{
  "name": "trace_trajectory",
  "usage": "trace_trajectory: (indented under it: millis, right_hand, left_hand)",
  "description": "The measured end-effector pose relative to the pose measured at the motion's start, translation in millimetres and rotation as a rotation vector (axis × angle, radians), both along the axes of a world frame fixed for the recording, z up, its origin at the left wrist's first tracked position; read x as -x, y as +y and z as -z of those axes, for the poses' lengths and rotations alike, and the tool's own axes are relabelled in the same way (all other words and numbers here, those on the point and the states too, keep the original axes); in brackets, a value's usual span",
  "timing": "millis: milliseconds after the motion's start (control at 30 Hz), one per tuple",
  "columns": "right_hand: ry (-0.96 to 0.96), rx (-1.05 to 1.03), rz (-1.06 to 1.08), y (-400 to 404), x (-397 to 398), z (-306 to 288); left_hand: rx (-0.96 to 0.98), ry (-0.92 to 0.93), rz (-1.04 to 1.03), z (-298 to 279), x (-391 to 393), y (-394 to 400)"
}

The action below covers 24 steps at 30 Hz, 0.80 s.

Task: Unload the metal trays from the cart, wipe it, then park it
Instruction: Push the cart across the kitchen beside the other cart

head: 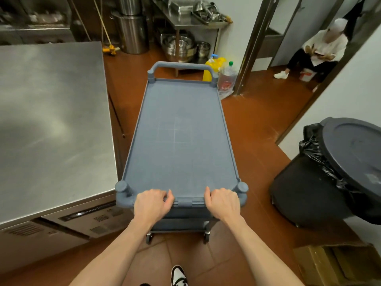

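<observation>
The cart (181, 137) handle is clamped by both hands' fingers (168, 198); it should be steered clear of the bench (51, 120) beside it.

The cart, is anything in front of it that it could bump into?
Both hands, left and right, grip the cart handle. Just past its far end stand a yellow jug and a clear bottle, with a steel shelf behind them.

A grey-blue cart (181, 139) is standing on reddish-brown floor tiles (257, 124), beside a silver steel bench (51, 120) and black bin (321, 182).
</observation>
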State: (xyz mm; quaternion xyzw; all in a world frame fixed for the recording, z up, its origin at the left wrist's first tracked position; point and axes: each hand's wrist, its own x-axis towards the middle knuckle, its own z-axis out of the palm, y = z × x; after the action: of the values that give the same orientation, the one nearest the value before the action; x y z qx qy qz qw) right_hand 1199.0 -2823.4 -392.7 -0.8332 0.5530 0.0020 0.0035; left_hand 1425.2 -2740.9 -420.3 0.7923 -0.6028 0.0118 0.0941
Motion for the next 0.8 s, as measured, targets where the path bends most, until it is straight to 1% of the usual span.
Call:
trace_trajectory:
  millis: [367, 800]
  right_hand:
    - [-0.023, -0.02, -0.09, -105, -34, 3]
    - [-0.052, 0.029, -0.198, -231, -97, 7]
  left_hand:
    - [0.007, 0.02, -0.07, -2, -28, -85]
    - [-0.015, 0.015, -0.174, -2, -78, -186]
